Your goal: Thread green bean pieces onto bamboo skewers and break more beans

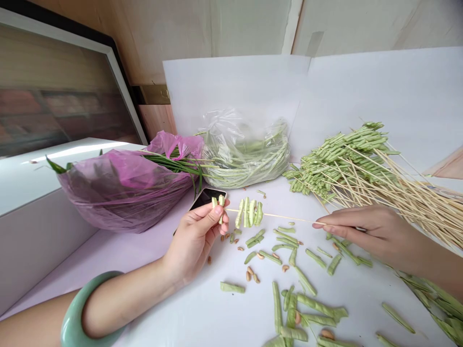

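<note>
My right hand (pixel 372 231) pinches the rear part of a thin wooden skewer (pixel 289 218), which points leftward over the white tabletop. Several short green bean pieces (pixel 249 212) are threaded side by side on the skewer. At its left end, my left hand (pixel 197 238) grips green bean pieces (pixel 218 205) between thumb and fingers, at the skewer's tip. Whether the tip passes through them is hidden by the fingers. Below both hands, loose cut bean pieces (pixel 304 279) and small brown seeds (pixel 250 273) lie scattered on the table.
Filled bean skewers (pixel 343 154) are piled at the right, their bare sticks (pixel 401 193) pointing toward me. A clear bag of long beans (pixel 246 159) and a purple bag of greens (pixel 126 193) stand behind. A dark phone (pixel 206 196) lies beyond my left hand. More beans (pixel 437 303) lie lower right.
</note>
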{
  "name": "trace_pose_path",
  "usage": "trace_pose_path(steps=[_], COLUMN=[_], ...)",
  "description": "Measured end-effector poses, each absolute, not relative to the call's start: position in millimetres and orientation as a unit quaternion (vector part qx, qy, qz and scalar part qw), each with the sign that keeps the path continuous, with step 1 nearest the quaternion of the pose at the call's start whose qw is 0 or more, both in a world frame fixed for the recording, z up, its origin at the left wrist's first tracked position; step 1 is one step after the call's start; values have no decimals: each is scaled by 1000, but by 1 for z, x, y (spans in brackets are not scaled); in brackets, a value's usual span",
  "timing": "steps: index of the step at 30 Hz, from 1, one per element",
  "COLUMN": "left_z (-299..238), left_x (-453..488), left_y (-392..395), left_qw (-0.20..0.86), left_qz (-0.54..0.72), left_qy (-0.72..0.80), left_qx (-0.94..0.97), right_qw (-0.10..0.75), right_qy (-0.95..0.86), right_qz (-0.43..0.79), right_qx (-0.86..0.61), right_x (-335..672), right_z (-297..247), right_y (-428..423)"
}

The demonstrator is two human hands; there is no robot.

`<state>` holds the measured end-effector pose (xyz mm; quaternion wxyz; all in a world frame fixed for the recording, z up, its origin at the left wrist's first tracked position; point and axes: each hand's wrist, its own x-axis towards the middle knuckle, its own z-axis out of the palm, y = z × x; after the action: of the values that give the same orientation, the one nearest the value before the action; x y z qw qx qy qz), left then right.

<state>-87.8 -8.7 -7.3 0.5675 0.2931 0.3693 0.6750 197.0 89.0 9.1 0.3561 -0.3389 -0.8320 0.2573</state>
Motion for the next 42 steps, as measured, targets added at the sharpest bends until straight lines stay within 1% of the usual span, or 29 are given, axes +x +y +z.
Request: trace_pose_path(steps=[2,4,6,8,11,14,16,18,20,30,35,42], left_z=[-8,-8,-8,-8,-8,-8,-9,-10,-10,-9,-9,-10], left_x=[-87,-86,-86,-85,-85,-86,-86,-86,-86,-84,-85,-84], left_y=[-9,-10,-11,-12,-13,-14,-14,-14,-14,-15,-13,-12], left_qw=[569,567,570,575,577,571,573,576,572,562,555,573], left_qz=[672,670,666,661,656,660,651,637,628,631,638,633], left_qy=[369,370,369,370,374,371,371,374,379,383,390,388], left_qx=[298,304,309,311,312,316,332,351,367,373,364,347], right_qw=[319,338,368,389,376,299,246,224,229,311,315,300], right_qy=[-883,-893,-891,-884,-874,-868,-865,-872,-882,-885,-882,-887], right_qz=[142,46,-2,-18,23,161,248,272,248,120,104,94], right_qx=[-314,-293,-266,-259,-306,-361,-361,-341,-329,-324,-335,-339], right_x=[201,203,204,204,204,201,198,194,191,196,190,194], right_z=[15,19,21,20,18,17,16,15,14,10,15,10], right_y=[92,94,95,95,94,89,84,80,78,94,90,90])
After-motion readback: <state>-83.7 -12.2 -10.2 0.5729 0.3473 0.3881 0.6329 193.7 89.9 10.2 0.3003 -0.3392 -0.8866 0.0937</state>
